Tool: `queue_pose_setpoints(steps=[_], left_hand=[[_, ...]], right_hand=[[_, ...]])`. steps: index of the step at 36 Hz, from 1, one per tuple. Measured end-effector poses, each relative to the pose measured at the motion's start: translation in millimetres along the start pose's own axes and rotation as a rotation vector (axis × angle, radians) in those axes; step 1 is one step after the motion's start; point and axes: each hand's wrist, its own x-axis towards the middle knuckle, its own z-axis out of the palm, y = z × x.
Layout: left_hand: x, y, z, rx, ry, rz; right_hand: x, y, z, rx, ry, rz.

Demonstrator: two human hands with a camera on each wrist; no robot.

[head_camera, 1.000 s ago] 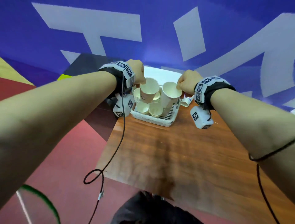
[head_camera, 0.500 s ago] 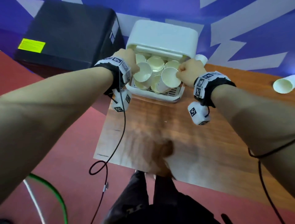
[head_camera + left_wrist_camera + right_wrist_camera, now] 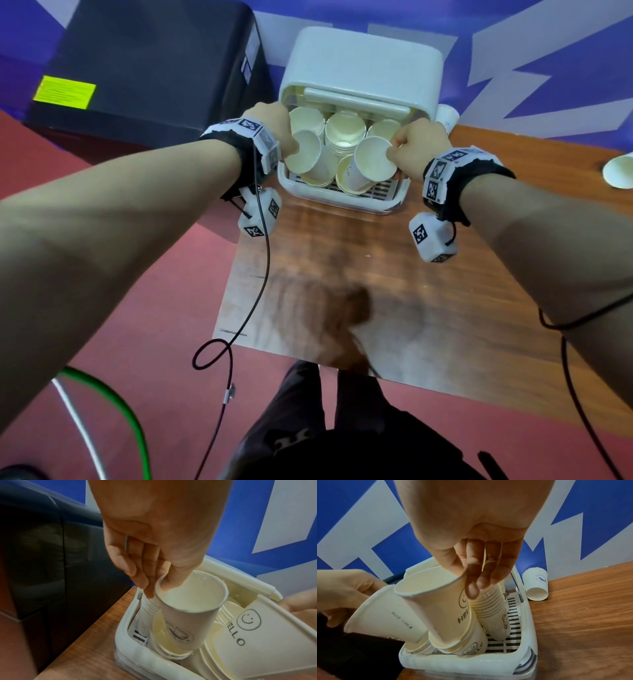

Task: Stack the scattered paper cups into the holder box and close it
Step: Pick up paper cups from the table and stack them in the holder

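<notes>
The white holder box (image 3: pixel 346 202) stands at the table's far left corner with its lid (image 3: pixel 363 65) raised. Several stacks of paper cups (image 3: pixel 344 133) fill it. My left hand (image 3: pixel 274 126) pinches the rim of a tilted cup (image 3: pixel 305 156), thumb inside, its base in the front left stack. In the left wrist view that hand (image 3: pixel 154 586) holds the cup (image 3: pixel 187 609). My right hand (image 3: pixel 418 147) pinches a "HELLO" cup (image 3: pixel 373 161), whose base sits in the front middle stack. The right wrist view shows this hand (image 3: pixel 467 584) on its cup (image 3: pixel 436 601).
A loose cup (image 3: pixel 536 586) lies on its side behind the box's right corner, and another cup (image 3: pixel 620 169) lies at the table's right edge. A black case (image 3: pixel 147 68) stands left of the wooden table (image 3: pixel 376 291). A blue and white wall is behind.
Both hands have lowered their cups from above the box into the front stacks. The head view has tipped downward, so the box and raised lid show fully.
</notes>
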Motion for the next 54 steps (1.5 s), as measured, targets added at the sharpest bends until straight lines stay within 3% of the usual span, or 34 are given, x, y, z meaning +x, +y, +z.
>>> queue_pose_setpoints(steps=[20,27,31,36,44,48,54], left_hand=[[2.6,-6.7,1.0,0.032,-0.046,-0.018],[-16.5,17.3,-23.3,0.018,-0.095,0.149],[-30.9,67.0,-50.4,0.005,-0.079,0.33],[-66.1,163.2,-82.5,0.132,0.017,0.624],[-138.3,303.4,-105.8,0.127,0.027,0.846],[-162.5,355.2,-97.6,0.156,0.065,0.848],[-182.6,425.5,-74.8,0.123,0.099,0.73]], right_hand=[[-3.7,-3.1,5.9,0.063,-0.045,0.107],[-35.2,-3.6,-27.1,-0.045,-0.053,0.072],[-65.5,18.7,-65.7,-0.084,-0.023,0.14],[-122.9,71.3,-123.8,-0.082,0.09,0.296],[-224.3,182.1,-198.7,0.013,0.293,0.549],[-258.1,244.3,-212.3,0.067,0.335,0.598],[-289.4,326.2,-229.5,0.054,0.291,0.531]])
